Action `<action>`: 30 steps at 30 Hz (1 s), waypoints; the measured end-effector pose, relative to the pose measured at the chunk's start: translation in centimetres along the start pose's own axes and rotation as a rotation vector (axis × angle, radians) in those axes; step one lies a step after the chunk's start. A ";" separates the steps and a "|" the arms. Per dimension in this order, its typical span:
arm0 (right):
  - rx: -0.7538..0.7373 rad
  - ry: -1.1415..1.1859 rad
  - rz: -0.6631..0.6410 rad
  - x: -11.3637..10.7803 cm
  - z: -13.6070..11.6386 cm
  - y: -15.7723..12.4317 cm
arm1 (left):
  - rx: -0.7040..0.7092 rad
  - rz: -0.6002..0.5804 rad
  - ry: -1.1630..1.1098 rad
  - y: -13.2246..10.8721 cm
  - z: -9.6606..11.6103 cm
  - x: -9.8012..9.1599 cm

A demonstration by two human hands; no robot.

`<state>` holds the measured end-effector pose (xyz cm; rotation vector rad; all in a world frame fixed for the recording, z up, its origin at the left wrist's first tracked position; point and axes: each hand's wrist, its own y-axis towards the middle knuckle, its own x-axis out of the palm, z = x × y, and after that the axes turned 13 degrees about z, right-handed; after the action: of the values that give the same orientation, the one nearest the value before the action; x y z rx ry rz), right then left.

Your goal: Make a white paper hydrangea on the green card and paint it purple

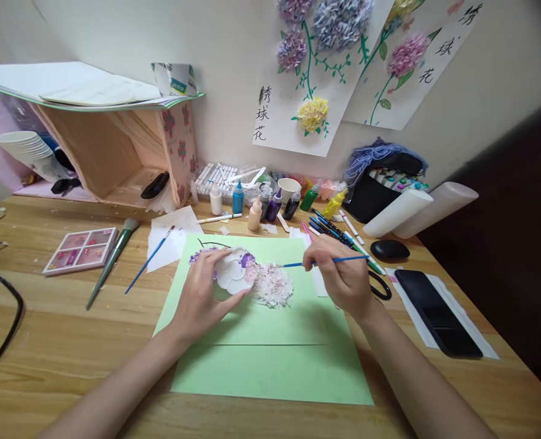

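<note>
Out on your far left, paper cups (27, 155) lie tipped in a nested stack, and nearer you a pink case (82, 250) sits beside a big green-handled brush (110, 265). Next along, a slim blue brush (155, 249) lies partly over a white sheet (181, 227).

Now the green card (270, 375), flat before you, a straight line running across its lower part. On its upper left there's a purple flower (196, 257), mostly hidden behind your left hand (218, 277). That hand is curved around the palette, fingers on its upper rim and thumb underneath: a white, scalloped dish, tilted to show purple paint with a pink patch just below.

Right beside it, at the middle of the card, here's the pale flower (274, 291)! It's a thick, ruffled, roundish mound of tiny curled shreds, soft pink toward the palette, whiter along the lower edge, frayed all around. Bottles of paint (276, 206) stand in a loose row beyond.

Over its top edge comes your paintbrush (293, 264), nearly level, pinched in the closed fingers of your right hand (336, 271); whether the tip touches the shreds, you can't tell. Farther right: scissors (382, 286), a black mouse (390, 249) and a dark phone (437, 312).
</note>
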<state>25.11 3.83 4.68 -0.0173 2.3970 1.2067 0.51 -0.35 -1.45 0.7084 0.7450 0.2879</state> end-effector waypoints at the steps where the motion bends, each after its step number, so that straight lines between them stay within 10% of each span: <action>1: 0.032 0.054 0.045 0.0 -0.3 -0.1 | -0.002 -0.002 -0.001 0.0 0.0 0.0; 21: -0.021 0.063 -0.134 1.0 -1.4 0.0 | 0.035 -0.031 -0.046 -0.2 0.1 0.0; 30: 0.341 0.154 0.083 -2.4 -0.1 -2.7 | 0.031 -0.023 -0.008 0.0 -0.1 0.3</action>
<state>27.79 1.64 3.60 0.0995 2.7338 0.8428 0.65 -0.18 -1.62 0.7293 0.7508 0.2528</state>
